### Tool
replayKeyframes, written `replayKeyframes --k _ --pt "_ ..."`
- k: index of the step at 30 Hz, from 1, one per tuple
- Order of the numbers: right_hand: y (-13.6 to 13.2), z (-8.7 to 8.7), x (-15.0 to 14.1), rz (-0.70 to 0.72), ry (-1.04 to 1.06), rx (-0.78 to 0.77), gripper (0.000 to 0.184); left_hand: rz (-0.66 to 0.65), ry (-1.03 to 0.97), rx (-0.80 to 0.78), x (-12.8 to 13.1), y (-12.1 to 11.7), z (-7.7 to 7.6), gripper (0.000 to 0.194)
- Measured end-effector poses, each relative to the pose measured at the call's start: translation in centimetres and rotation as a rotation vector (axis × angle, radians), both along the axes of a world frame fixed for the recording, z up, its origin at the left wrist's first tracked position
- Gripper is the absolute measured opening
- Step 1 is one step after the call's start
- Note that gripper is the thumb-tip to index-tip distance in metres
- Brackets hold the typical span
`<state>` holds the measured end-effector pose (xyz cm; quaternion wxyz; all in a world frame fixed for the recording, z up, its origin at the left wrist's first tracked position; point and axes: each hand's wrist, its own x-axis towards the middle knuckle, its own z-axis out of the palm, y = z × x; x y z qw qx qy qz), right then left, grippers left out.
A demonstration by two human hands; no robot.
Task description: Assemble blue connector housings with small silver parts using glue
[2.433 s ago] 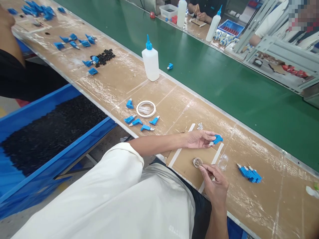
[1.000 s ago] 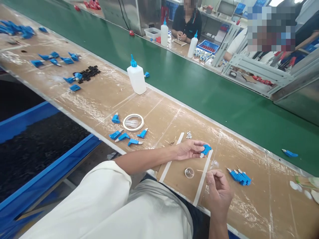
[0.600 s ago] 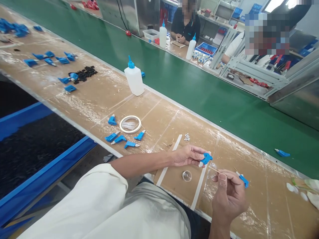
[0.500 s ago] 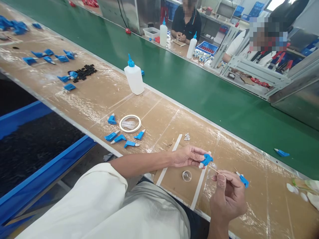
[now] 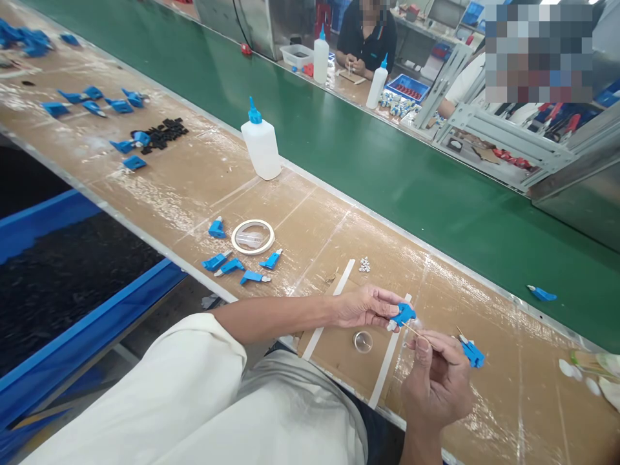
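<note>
Head view: in the left hand (image 5: pixel 365 307), curled to a pinch of thumb and fingers, a small blue plastic part (image 5: pixel 403 314) with a whitish end, held up over the bench (image 5: pixel 305 271), near the far end of 1 of 2 white tape strips (image 5: pixel 386 365) on a flat brown cardboard sheet (image 5: pixel 339 358). In the right hand (image 5: pixel 438 381), closed in a fingertip grip, a thin pale wooden stick (image 5: pixel 411 330), aimed at the lower side of the part; cannot tell whether touching or just short of it. On the cardboard, nearer the body, a small round clear cup (image 5: pixel 356 342), contents too small to make out. Beyond the left hand, a little heap of small pale grey pellets (image 5: pixel 364 265); beside the right hand, more blue plastic parts (image 5: pixel 473 354), partly hidden by the fingers. Possible trouble, by judgement: landing the tip off its mark, from working freehand with both hands; snapping the slim stick, from pressing too hard or at a slant; twisting the part askew, from pushing sideways against a pinch at just 1 end; tipping the cup, from lowering the right wrist; scattering the pellets, from swinging the left hand outward.
</note>
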<state>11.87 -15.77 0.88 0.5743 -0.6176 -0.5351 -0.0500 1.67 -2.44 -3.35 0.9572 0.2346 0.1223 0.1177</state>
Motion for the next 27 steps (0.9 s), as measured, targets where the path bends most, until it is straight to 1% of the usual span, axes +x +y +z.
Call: replayKeyframes --k 4,7,12,18,22,25,27 --pt "-0.1 -0.37 0.4 -0.01 -0.1 -0.026 0.007 -0.002 0.013 0.002 0.01 0.02 0.02 0.046" --pt "-0.18 -0.35 0.62 -0.03 -0.233 -0.018 0.012 0.001 0.029 0.014 0.05 0.04 -0.07 0.05" --pt "-0.37 0.04 0.7 0.01 -0.375 -0.033 0.016 0.0 0.027 0.041 0.03 0.1 -0.21 0.052" --pt "-0.36 0.19 0.75 -0.008 -0.437 -0.058 0.018 -0.004 0.029 0.052 0.01 0.01 -0.34 0.049" --pt "-0.31 0.03 0.87 -0.035 -0.429 -0.065 0.018 -0.013 0.03 0.053 0.0 0.03 -0.38 0.05" --pt "-0.38 0.09 0.86 -0.007 -0.411 -0.078 0.017 -0.009 0.022 0.051 -0.02 0.11 -0.39 0.053" --pt "-0.42 0.18 0.84 0.007 -0.436 -0.09 0.016 -0.005 0.022 0.056 -0.01 0.15 -0.41 0.055"
